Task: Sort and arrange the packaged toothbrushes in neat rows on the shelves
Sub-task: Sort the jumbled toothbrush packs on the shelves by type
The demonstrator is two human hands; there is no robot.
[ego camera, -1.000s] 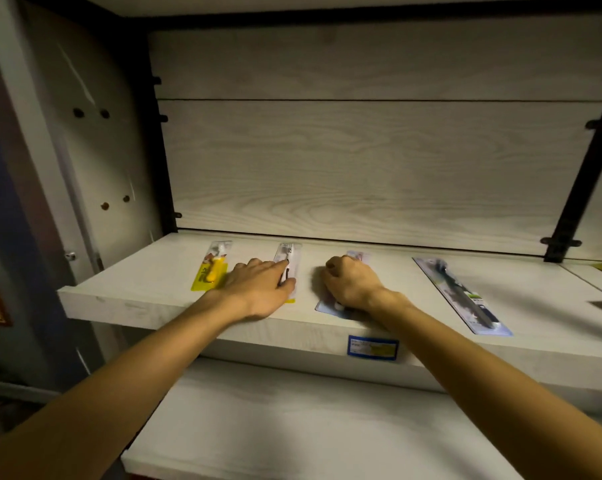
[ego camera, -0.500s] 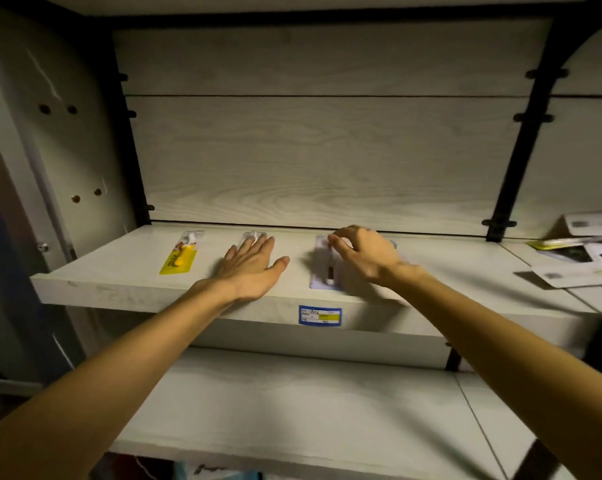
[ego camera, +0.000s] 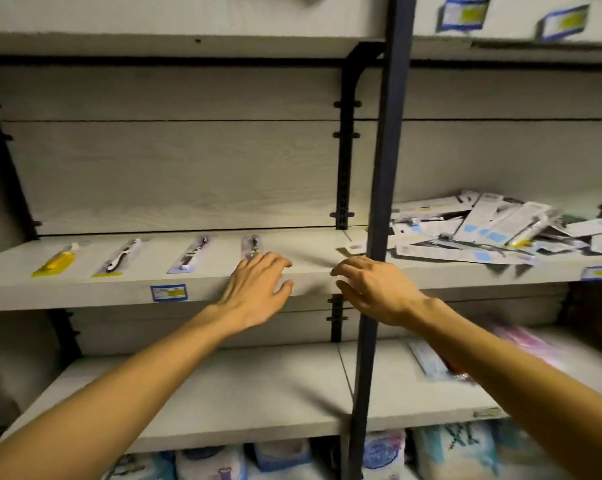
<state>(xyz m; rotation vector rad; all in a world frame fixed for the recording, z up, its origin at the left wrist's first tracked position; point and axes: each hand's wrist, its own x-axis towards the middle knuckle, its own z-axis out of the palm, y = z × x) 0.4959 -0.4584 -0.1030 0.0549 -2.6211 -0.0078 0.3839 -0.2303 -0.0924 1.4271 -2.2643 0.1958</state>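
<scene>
Shown flat on the shelf [ego camera: 85, 289] are four packaged toothbrushes in a row; the fourth pack [ego camera: 253, 247] lies just beyond the fingertips of the left hand [ego camera: 254, 292], whose fingers are spread and hold nothing. The right hand [ego camera: 372, 289] is loosely curled, empty. Further packs are heaped in a pile [ego camera: 493, 233] well beyond the right fingers. Each pack is judged light, thin, stiff-backed and slippery; it is best pinched at the card edge. Compared with half a second earlier, both hands have been lifted off the packs and a fourth pack is seen in the row.
</scene>
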